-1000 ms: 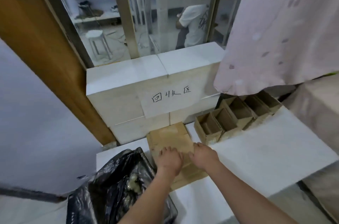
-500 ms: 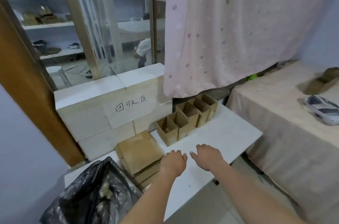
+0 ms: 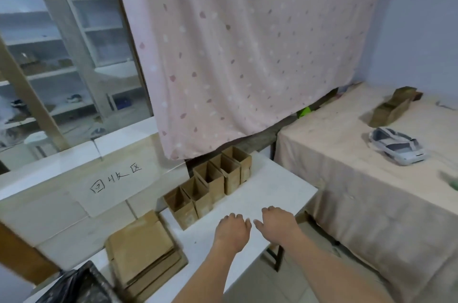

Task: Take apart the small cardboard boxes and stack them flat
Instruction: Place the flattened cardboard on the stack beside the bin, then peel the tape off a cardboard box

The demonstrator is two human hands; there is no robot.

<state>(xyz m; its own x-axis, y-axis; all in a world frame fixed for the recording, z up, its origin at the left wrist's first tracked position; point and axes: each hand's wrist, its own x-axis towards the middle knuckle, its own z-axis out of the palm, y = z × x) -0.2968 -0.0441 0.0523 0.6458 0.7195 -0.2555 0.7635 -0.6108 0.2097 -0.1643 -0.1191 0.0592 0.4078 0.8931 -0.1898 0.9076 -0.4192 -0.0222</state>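
Both hands hover over the white bench (image 3: 272,193) and hold nothing: the left hand (image 3: 231,230) and the right hand (image 3: 277,222) have loosely curled fingers. The flat stack of cardboard (image 3: 143,253) lies left of the left hand. The row of open small boxes (image 3: 210,183) stands behind the hands.

Home room: pink curtain (image 3: 247,54), cloth-covered bed (image 3: 359,191), storage shelves (image 3: 62,74)
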